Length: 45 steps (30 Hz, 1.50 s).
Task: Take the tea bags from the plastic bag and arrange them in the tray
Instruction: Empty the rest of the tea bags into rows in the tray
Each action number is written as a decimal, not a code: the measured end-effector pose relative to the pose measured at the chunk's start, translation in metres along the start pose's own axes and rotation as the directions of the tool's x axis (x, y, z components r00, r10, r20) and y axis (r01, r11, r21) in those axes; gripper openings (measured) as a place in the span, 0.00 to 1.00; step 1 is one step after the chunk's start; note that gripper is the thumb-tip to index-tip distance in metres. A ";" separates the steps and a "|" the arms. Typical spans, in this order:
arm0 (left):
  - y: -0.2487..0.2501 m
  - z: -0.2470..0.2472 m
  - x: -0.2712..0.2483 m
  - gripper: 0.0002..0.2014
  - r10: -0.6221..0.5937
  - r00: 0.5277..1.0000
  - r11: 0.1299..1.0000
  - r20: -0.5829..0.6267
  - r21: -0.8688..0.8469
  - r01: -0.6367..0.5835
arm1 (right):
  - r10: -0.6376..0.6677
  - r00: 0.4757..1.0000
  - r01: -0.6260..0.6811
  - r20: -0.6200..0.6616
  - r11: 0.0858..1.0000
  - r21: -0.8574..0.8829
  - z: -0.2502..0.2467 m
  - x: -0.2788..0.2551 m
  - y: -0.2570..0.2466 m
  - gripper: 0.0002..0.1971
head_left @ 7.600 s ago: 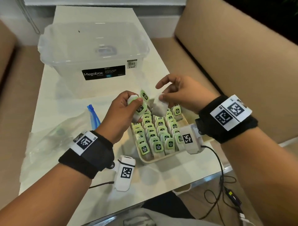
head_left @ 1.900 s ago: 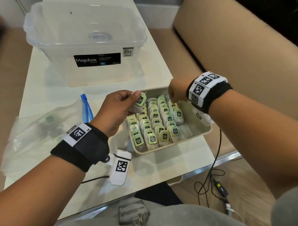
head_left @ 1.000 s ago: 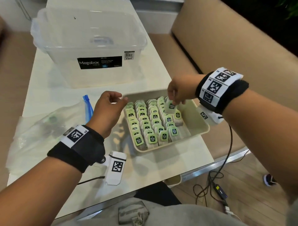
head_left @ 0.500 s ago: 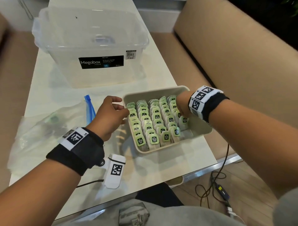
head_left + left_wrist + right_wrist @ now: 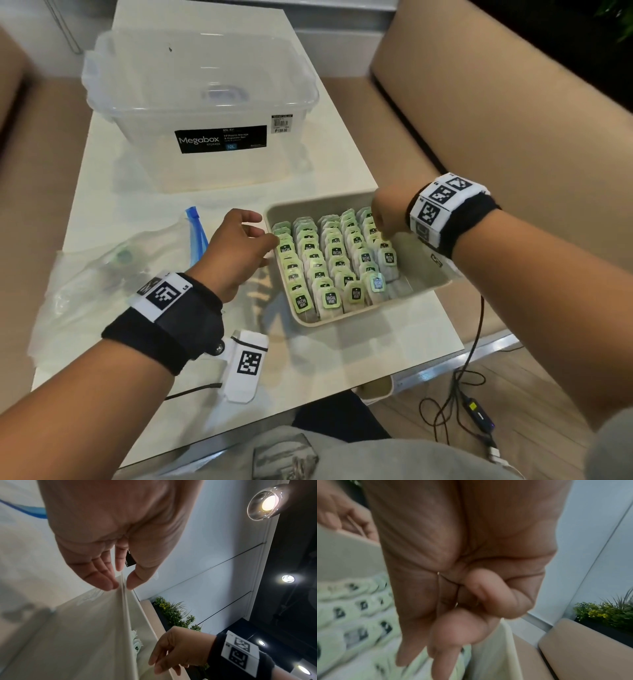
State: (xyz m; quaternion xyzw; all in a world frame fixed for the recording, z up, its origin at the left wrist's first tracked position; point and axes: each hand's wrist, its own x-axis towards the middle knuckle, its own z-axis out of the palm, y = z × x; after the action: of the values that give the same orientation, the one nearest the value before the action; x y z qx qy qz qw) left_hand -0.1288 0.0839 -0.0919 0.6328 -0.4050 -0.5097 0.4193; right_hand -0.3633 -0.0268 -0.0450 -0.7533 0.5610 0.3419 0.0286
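Observation:
A beige tray (image 5: 342, 320) on the white table holds several rows of tea bags (image 5: 330, 263) with green tags. My left hand (image 5: 269, 240) is at the tray's left rim. The left wrist view shows my left hand (image 5: 122, 586) pinching that rim (image 5: 126, 615) between thumb and fingers. My right hand (image 5: 382, 233) reaches down onto the far end of the right-hand row. In the blurred right wrist view my right hand (image 5: 421, 665) has thumb and forefinger closed around a pale green tea bag. The clear plastic bag (image 5: 102, 274) with a blue zip lies left of the tray.
A clear lidded Megabox storage box (image 5: 205, 102) stands at the back of the table. A tan sofa (image 5: 496, 120) runs along the right side. A black cable (image 5: 476, 342) hangs off the table's front right edge. A white tagged device (image 5: 245, 366) hangs under my left wrist.
My right hand lowered a tea bag into the right-hand row and stays on it. My left hand, no longer holding tea bags, has moved to the tray's left rim and taken hold of it.

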 end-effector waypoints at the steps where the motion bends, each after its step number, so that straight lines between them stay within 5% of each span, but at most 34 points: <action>1: 0.002 -0.001 -0.002 0.17 0.006 1.000 1.000 -0.007 0.011 -0.006 | -0.004 1.000 0.005 -0.019 1.000 0.030 -0.009 -0.018 -0.008 0.08; 6: 0.020 -0.018 -0.018 0.13 0.119 0.991 0.992 -0.064 0.043 -0.117 | -0.063 0.967 0.146 -0.247 0.932 0.332 -0.038 -0.063 -0.035 0.10; 11: 0.039 -0.058 -0.036 0.10 0.241 0.958 0.969 -0.157 0.090 -0.229 | -0.222 0.900 0.360 -0.376 0.865 0.349 -0.067 -0.086 -0.091 0.08; 15: 0.034 -0.101 -0.046 0.09 0.258 0.934 0.965 -0.248 0.117 -0.236 | -0.292 0.887 0.421 -0.358 0.829 0.368 -0.076 -0.093 -0.137 0.08; 22: -0.008 -0.173 -0.064 0.07 0.225 0.849 0.969 -0.479 0.198 -0.145 | -0.344 0.884 0.415 -0.316 0.889 0.192 -0.071 -0.093 -0.208 0.14; 26: -0.043 -0.208 -0.074 0.09 0.161 0.772 0.943 -0.615 0.326 0.063 | -0.287 0.867 0.414 -0.408 0.871 0.266 -0.062 -0.088 -0.230 0.16; 28: -0.059 -0.218 -0.075 0.17 0.094 0.761 0.916 -0.642 0.355 0.186 | -0.164 0.847 0.448 -0.506 0.733 0.511 -0.056 -0.088 -0.237 0.15; 31: -0.076 -0.221 -0.074 0.32 -0.050 0.816 0.954 -0.576 0.216 0.210 | 0.053 0.888 0.423 -0.458 0.299 0.855 -0.050 -0.082 -0.252 0.10; 34: -0.084 -0.217 -0.073 0.31 -0.111 0.848 0.969 -0.518 0.134 0.208 | -0.001 0.956 0.291 -0.292 -0.097 0.952 -0.051 -0.083 -0.266 0.11; 37: -0.084 -0.214 -0.074 0.30 -0.128 0.855 0.976 -0.502 0.089 0.199 | -0.091 0.985 0.080 -0.147 -0.517 0.852 -0.052 -0.086 -0.268 0.10; 42: -0.087 -0.206 -0.076 0.19 -0.131 0.893 0.991 -0.430 -0.030 0.131 | -0.261 0.953 -0.017 -0.155 -0.555 0.832 -0.040 -0.087 -0.276 0.10; 44: -0.088 -0.203 -0.078 0.23 -0.131 0.921 0.991 -0.367 -0.061 0.117 | -0.268 0.951 0.014 -0.156 -0.466 0.885 -0.033 -0.081 -0.282 0.09; 45: -0.089 -0.202 -0.078 0.24 -0.131 0.933 0.991 -0.336 -0.070 0.114 | -0.237 0.957 0.081 -0.166 -0.332 0.940 -0.031 -0.077 -0.285 0.07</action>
State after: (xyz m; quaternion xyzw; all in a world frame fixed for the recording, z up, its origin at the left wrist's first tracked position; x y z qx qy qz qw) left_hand 0.0657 0.2093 -0.1261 0.7245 -0.2736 -0.4280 0.4659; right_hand -0.1119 0.1287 -0.0762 -0.4717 0.4929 -0.2214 0.6968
